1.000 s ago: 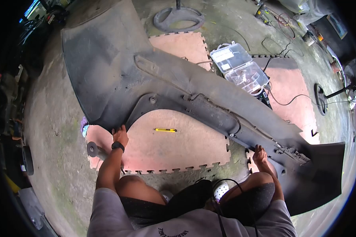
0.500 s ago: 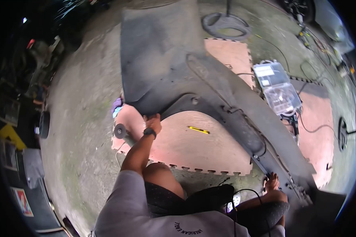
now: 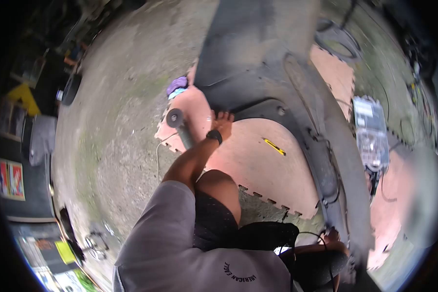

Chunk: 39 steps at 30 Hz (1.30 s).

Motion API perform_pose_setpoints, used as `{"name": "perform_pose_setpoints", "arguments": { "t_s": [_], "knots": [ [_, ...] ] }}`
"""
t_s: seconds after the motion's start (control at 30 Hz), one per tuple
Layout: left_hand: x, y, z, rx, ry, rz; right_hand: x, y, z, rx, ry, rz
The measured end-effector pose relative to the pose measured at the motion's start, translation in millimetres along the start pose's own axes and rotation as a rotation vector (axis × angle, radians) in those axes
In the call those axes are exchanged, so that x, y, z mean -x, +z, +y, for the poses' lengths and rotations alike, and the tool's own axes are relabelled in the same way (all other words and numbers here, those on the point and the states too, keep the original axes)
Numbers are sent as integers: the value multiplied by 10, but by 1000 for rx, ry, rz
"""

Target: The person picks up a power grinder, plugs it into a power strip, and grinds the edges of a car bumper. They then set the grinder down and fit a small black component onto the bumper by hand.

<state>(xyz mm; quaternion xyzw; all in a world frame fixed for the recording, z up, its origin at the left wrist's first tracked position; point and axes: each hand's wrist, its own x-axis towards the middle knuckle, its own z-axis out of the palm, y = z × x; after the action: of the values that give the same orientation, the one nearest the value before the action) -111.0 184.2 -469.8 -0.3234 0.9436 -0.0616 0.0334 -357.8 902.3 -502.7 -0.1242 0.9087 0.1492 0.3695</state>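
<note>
A large dark grey curved panel lies over pink foam mats. My left hand rests at the panel's inner edge with its fingers spread. Down at the panel's narrow lower end is my right hand, small and partly hidden, its fingers hard to make out. An angle grinder with a round disc stands left of my left wrist. Inside the panel's arch, a yellow cutter knife lies on the mat.
An open clear plastic case sits right of the panel. A round grey base stands at the upper right. Purple cloth lies beyond the grinder. At the far left are a tyre and a yellow object.
The view has swung left, so the panel, mats and case appear further right. My left hand's fingers look more spread at the panel edge. The right hand remains by the lower end.
</note>
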Motion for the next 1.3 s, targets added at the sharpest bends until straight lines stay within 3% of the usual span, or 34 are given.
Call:
{"name": "perform_pose_setpoints", "arguments": {
  "t_s": [0.03, 0.2, 0.23, 0.37, 0.43, 0.5, 0.6, 0.67, 0.73, 0.77, 0.8, 0.9, 1.03, 1.27, 1.3],
  "knots": [
    [234, 58, 27, 55, 21, 232, -139, -72, 178, 31, -121, -21],
    [1510, 146, -32, 515, -221, 372, -296, -1397, 91, -272, -496, 137],
    [1731, 162, -121, 563, -315, 429, -567, -1605, 140, -324, -459, 100],
    [2235, 86, -681, 581, -643, 608, 44, -2829, -1360, -783, -366, -213],
    [2178, 114, -695, 810, -635, 501, 7, -2977, -2109, -959, -534, -398],
    [1922, 550, -423, 776, -437, 226, -106, -2844, -2934, -1186, -703, -629],
    [1593, 653, -67, 753, -402, 382, -433, -2373, -4367, -1291, -734, -1028],
    [1576, 804, -12, 851, -504, 107, -158, -2136, -5195, -1431, -458, -964],
    [1586, 943, -3, 780, -474, 164, 9, -1966, -5869, -1532, -194, -813],
    [1623, 1006, 12, 686, -427, 210, -12, -1896, -6148, -1506, -183, -804],
    [1660, 998, 15, 866, -431, 246, -28, -1805, -6320, -1643, -130, -789],
    [1692, 1007, -28, 854, -383, 150, 0, -1668, -6802, -1781, -78, -670],
    [1659, 1176, 55, 886, -385, 295, -536, -1557, -7014, -1768, -78, -474],
    [1652, 1274, 46, 961, -370, 428, -611, -1720, -6952, -1817, 49, -423],
    [1648, 1271, 58, 931, -368, 430, -756, -1769, -6899, -1795, -23, -404]
  ]
}}
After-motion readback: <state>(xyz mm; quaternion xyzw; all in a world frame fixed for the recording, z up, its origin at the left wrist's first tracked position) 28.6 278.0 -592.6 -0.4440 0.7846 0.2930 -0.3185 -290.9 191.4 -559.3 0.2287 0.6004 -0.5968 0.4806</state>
